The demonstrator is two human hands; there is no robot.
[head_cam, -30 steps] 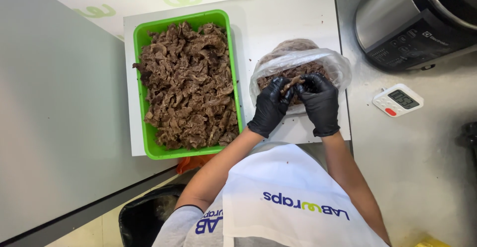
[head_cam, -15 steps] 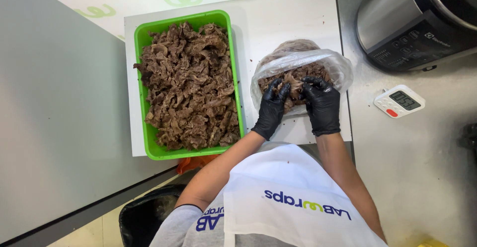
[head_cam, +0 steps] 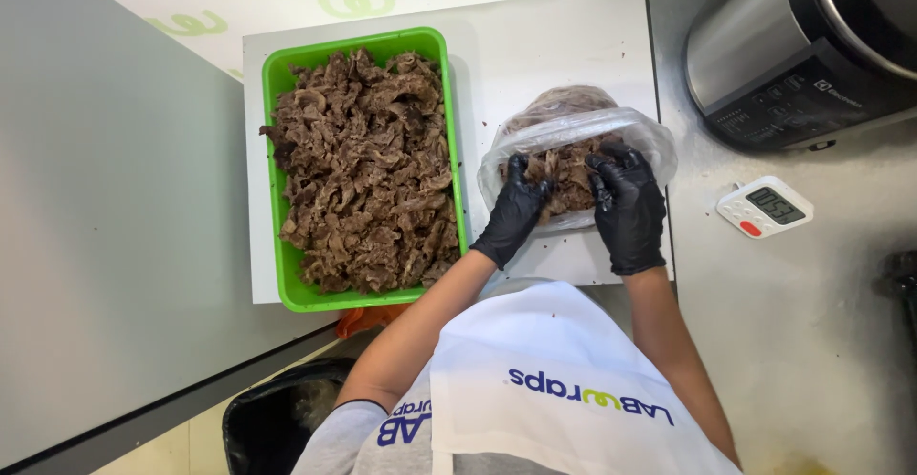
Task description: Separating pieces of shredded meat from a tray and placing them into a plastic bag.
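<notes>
Both my hands wear black gloves. My left hand [head_cam: 516, 210] and my right hand [head_cam: 628, 203] grip the near rim of a clear plastic bag [head_cam: 573, 126] that holds brown cooked meat strips [head_cam: 568, 171]. The bag sits on a white cutting board [head_cam: 554, 45]. To its left stands a green tray [head_cam: 283, 274] heaped with the same shredded brown meat [head_cam: 363, 169].
A steel cooker appliance [head_cam: 802, 45] stands at the back right on the metal counter [head_cam: 812, 341]. A small white digital timer [head_cam: 764, 208] lies right of the board. A black bin [head_cam: 277, 418] is below the counter edge, at my left.
My hands have shifted slightly apart along the bag's rim, spreading its mouth wider. The tray and timer have not moved.
</notes>
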